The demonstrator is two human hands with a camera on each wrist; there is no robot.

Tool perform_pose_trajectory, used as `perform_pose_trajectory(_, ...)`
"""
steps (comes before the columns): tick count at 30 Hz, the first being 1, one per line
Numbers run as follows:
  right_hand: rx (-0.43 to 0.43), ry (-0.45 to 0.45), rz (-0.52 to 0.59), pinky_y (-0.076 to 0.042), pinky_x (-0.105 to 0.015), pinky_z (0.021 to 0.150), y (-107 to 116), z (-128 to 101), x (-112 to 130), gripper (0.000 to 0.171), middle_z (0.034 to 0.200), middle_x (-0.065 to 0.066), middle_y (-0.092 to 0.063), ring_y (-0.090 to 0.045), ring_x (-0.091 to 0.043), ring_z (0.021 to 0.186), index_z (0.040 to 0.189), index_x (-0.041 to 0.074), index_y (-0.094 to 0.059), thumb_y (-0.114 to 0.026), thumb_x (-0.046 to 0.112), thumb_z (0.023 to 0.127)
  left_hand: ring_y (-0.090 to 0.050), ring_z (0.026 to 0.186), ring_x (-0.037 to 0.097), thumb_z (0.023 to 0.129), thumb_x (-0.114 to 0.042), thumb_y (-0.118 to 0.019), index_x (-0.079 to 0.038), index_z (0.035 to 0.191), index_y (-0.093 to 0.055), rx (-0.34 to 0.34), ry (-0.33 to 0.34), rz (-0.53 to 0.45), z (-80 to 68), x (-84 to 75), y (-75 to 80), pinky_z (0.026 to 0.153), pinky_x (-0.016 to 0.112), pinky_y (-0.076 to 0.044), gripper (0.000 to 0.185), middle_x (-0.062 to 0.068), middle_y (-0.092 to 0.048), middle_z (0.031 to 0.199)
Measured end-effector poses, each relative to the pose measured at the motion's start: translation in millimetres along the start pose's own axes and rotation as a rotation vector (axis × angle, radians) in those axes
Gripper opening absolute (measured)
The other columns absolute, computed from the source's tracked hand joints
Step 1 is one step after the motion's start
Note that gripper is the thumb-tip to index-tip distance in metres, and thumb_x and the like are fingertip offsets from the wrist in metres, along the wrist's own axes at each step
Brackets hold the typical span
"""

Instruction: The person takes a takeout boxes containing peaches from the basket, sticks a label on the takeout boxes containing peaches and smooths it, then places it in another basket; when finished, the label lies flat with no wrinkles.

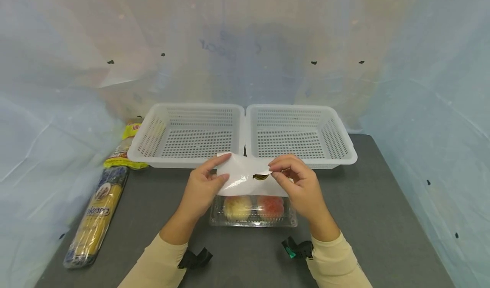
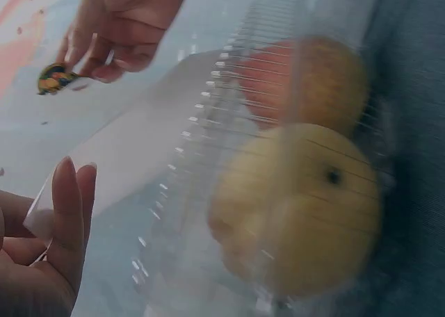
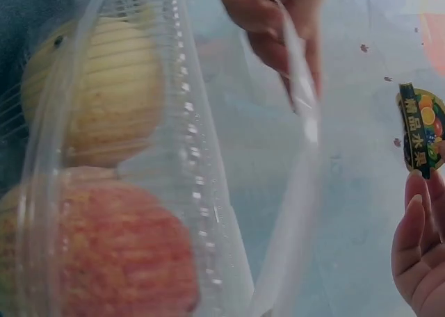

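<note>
A clear plastic clamshell [image 1: 252,223] lies on the dark table, holding a yellow apple [image 1: 237,207] and a red apple [image 1: 270,206]. Just above it both hands hold up a thin see-through film [image 1: 245,175]. My left hand [image 1: 218,172] pinches the film's left edge between thumb and fingers. With its fingertips my right hand [image 1: 273,173] pinches a small colourful sticker [image 1: 261,177] at the film. The left wrist view shows the sticker [image 2: 54,78] under the right hand [image 2: 122,25]. In the right wrist view the sticker [image 3: 421,129] sits above my fingertips [image 3: 417,213], beside the film [image 3: 299,157].
Two empty white perforated baskets [image 1: 153,154] [image 1: 344,154] stand side by side behind the hands. A long spaghetti packet [image 1: 97,211] and a yellow-green packet [image 1: 126,147] lie at the left. The grey table [image 1: 383,220] is walled by pale plastic sheeting.
</note>
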State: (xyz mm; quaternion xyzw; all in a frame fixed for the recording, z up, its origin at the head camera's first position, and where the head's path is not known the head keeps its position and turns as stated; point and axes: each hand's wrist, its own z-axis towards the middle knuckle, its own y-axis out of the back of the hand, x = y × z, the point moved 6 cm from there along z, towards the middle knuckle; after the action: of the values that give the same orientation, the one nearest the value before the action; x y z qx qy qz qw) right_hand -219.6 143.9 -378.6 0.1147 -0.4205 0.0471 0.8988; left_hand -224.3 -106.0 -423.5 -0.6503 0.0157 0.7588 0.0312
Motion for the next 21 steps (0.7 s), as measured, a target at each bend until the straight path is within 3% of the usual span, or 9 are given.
perform_pose_trajectory(1, 0.007, 0.004, 0.01, -0.053, -0.027, 0.079, 0.9, 0.2, 1.4, 0.022, 0.114, -0.018, -0.068, -0.063, -0.027, 0.111, 0.106, -0.003, -0.074, -0.068, -0.021, 0.096, -0.072, 0.076, 0.02, 0.098, 0.014, -0.067, 0.0, 0.149, -0.065, 0.005, 0.024, 0.011, -2.6, 3.1, 1.2, 0.071, 0.033, -0.063, 0.053, 0.02, -0.053, 0.157)
perform_pose_trajectory(4, 0.038, 0.02, 0.034, -0.053, -0.028, 0.08, 4.1, -0.4, 4.9, 0.019, 0.112, -0.018, -0.066, -0.061, -0.025, 0.106, 0.109, -0.005, -0.072, -0.066, -0.02, 0.098, -0.067, 0.068, 0.018, 0.098, 0.01, -0.07, -0.005, 0.149, -0.067, 0.036, 0.108, 0.046, -13.3, 14.8, 4.7, 0.069, 0.032, -0.061, 0.053, 0.026, -0.067, 0.127)
perform_pose_trajectory(8, 0.075, 0.041, 0.051, -0.053, -0.028, 0.081, 8.3, -2.6, 7.2, 0.02, 0.113, -0.019, -0.063, -0.058, -0.024, 0.102, 0.112, -0.005, -0.069, -0.063, -0.02, 0.099, -0.057, 0.06, 0.014, 0.098, 0.008, -0.072, -0.007, 0.15, -0.067, 0.106, 0.176, 0.043, -33.4, 27.4, 7.5, 0.062, 0.029, -0.056, 0.054, 0.021, -0.062, 0.091)
perform_pose_trajectory(12, 0.08, 0.023, 0.062, -0.053, -0.027, 0.082, 11.6, -5.5, 6.0, 0.021, 0.121, -0.021, -0.063, -0.061, -0.027, 0.107, 0.112, -0.005, -0.065, -0.059, -0.022, 0.1, -0.065, 0.07, 0.015, 0.097, 0.007, -0.073, -0.001, 0.15, -0.064, 0.204, 0.173, 0.001, -57.1, 31.5, 6.1, 0.066, 0.028, -0.059, 0.055, 0.026, -0.063, 0.122)
perform_pose_trajectory(15, 0.077, 0.013, 0.067, -0.053, -0.029, 0.075, 12.8, -7.5, 4.9, 0.021, 0.12, -0.02, -0.064, -0.064, -0.027, 0.1, 0.113, -0.006, -0.063, -0.057, -0.022, 0.1, -0.073, 0.097, 0.024, 0.098, 0.008, -0.072, 0.005, 0.152, -0.059, 0.296, 0.134, -0.059, -76.7, 31.6, 1.4, 0.081, 0.034, -0.063, 0.055, 0.029, -0.046, 0.155)
perform_pose_trajectory(17, 0.076, 0.013, 0.071, -0.052, -0.029, 0.071, 13.4, -8.3, 4.5, 0.021, 0.114, -0.019, -0.064, -0.063, -0.025, 0.091, 0.114, -0.008, -0.063, -0.056, -0.022, 0.101, -0.072, 0.111, 0.028, 0.099, 0.009, -0.071, 0.007, 0.153, -0.057, 0.347, 0.103, -0.085, -89.1, 32.2, -1.9, 0.086, 0.037, -0.063, 0.055, 0.032, -0.043, 0.157)
perform_pose_trajectory(21, 0.076, -0.005, 0.074, -0.054, -0.029, 0.076, 14.1, -10.2, 1.7, 0.022, 0.107, -0.018, -0.063, -0.061, -0.023, 0.091, 0.117, -0.01, -0.066, -0.058, -0.022, 0.101, -0.064, 0.127, 0.023, 0.1, 0.009, -0.071, 0.007, 0.153, -0.057, 0.429, 0.048, -0.074, -109.8, 37.6, -6.2, 0.092, 0.034, -0.06, 0.055, 0.036, -0.041, 0.158)
